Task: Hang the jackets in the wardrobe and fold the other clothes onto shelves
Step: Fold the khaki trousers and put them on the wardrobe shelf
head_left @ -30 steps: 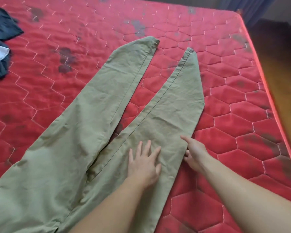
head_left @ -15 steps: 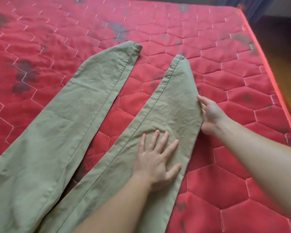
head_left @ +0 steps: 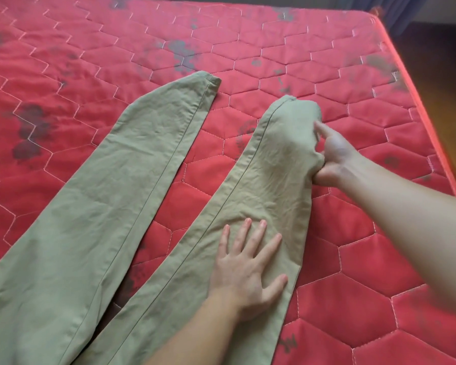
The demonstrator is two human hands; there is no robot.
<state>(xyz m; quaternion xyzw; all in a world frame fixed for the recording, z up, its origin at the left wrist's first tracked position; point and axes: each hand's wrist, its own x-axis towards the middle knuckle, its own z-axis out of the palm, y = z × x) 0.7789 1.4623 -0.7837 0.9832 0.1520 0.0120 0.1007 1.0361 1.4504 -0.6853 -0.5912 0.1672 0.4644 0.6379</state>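
R hand has slid up the outer edge toward the hem w/in the last sec and now pinches the cloth there, bunching it; before it only touched lower down. L hand stays flat, fingers spread, pressing the same leg just below R hand. Probably about to fold that leg over the other. Trousers: olive, creased, legs splayed in a V on the red mattress, other leg left of both hands.
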